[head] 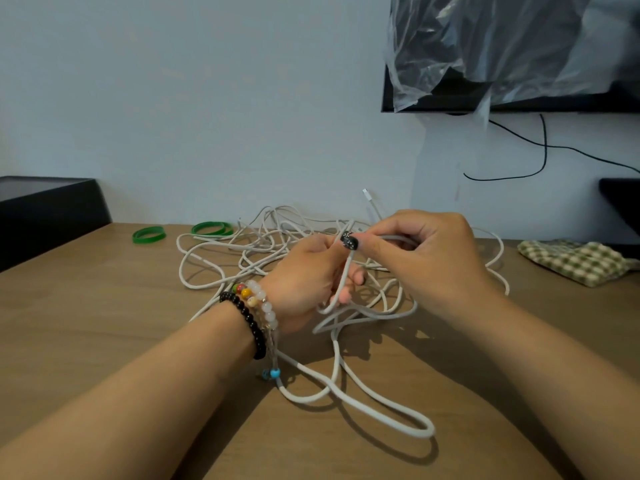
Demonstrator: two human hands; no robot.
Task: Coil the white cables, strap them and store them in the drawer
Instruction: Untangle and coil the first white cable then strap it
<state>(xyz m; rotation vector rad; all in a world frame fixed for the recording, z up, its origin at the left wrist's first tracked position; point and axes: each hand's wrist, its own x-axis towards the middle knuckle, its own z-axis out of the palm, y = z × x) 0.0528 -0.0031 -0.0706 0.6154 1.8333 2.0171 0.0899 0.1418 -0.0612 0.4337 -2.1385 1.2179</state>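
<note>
Tangle of white cables (263, 244) spread across the wooden table (86, 323), one loop trailing toward the viewer. Left hand (304, 282), wrist wearing beaded bracelets (256, 313), curls its fingers round a strand above the heap. Right hand (426, 251) pinches the same strand between thumb and fingers, just beside the left. Green rubber bands (149, 234) lie left of the tangle; a checked cloth (575, 259) lies at right.

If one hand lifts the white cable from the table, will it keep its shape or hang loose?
The white cable probably hangs loose: it lies in soft, irregular loops on the table. It likely drags neighbouring strands along, since the pile looks tangled. It seems light, as the left hand and right hand hold it by the fingers.
</note>
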